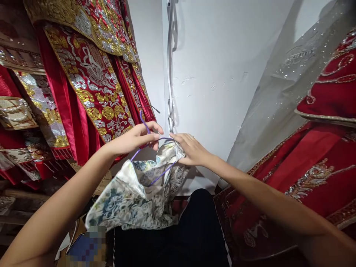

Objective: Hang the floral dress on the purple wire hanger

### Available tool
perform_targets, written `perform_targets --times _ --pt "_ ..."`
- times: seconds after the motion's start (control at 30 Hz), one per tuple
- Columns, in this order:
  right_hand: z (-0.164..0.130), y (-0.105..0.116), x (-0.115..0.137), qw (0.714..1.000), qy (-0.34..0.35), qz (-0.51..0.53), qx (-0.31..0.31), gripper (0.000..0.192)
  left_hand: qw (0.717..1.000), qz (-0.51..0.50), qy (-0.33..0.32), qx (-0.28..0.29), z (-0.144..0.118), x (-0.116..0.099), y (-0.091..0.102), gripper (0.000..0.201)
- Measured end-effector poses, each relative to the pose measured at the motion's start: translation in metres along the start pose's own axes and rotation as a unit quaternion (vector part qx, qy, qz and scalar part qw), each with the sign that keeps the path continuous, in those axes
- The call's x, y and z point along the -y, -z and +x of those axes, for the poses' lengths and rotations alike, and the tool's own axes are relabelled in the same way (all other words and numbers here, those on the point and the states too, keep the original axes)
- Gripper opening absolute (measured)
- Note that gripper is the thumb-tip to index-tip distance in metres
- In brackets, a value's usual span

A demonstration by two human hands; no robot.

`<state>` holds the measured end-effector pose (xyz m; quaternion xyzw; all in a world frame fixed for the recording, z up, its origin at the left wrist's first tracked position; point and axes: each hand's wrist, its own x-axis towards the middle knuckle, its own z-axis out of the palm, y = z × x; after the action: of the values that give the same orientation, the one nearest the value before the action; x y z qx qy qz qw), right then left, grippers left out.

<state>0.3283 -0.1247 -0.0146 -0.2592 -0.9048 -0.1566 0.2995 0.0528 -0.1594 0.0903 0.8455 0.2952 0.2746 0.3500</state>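
A thin purple clothes hanger [142, 118], its hook ending in a dark tip, is partly inside a floral garment [122, 202] in white, blue and green. My left hand [139, 137] is closed around the hanger near the base of its hook. With my right hand [191, 149] I grip a bunched part of the garment at the hanger's right end; the fingers partly hide that end. The hanger's left arm runs into the garment's opening, and its lower bar shows across the gap. The cloth hangs loosely over my dark-clothed lap [194, 226].
Red embroidered garments [97, 81] with gold and silver hang close on the left. More red beaded clothing [319, 163] and a sheer covering [267, 96] stand at the right. A white wall [211, 55] with a vertical metal strip [170, 55] is ahead. A blurred-out patch lies lower left.
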Motion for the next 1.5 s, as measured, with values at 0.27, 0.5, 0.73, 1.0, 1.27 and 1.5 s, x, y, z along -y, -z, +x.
perform_targets --times 0.27,0.5,0.73,1.0,1.27,1.5 --pt "0.041 0.048 -0.056 0.979 -0.142 -0.145 0.015 0.081 0.964 0.145 0.062 -0.212 -0.007 0.067 0.066 0.051" --pt "0.015 0.047 -0.071 0.963 -0.208 -0.161 -0.060 0.076 0.892 0.164 -0.020 -0.420 -0.012 0.123 0.009 0.063" --pt "-0.026 0.017 -0.040 0.969 -0.209 -0.116 -0.061 0.084 0.818 -0.203 0.047 -0.537 0.019 0.191 -0.085 0.068" --pt "-0.028 -0.071 -0.006 0.962 -0.168 0.207 -0.061 0.059 0.802 -0.433 0.124 -0.393 0.032 0.206 -0.138 0.047" --pt "-0.069 -0.174 0.057 0.874 -0.377 0.251 -0.177 0.034 0.823 -0.351 0.141 -0.425 -0.021 0.185 -0.152 0.041" --pt "-0.089 -0.159 0.097 0.852 -0.396 0.212 -0.268 0.011 0.749 -0.042 0.129 -0.649 -0.048 0.179 -0.209 0.043"
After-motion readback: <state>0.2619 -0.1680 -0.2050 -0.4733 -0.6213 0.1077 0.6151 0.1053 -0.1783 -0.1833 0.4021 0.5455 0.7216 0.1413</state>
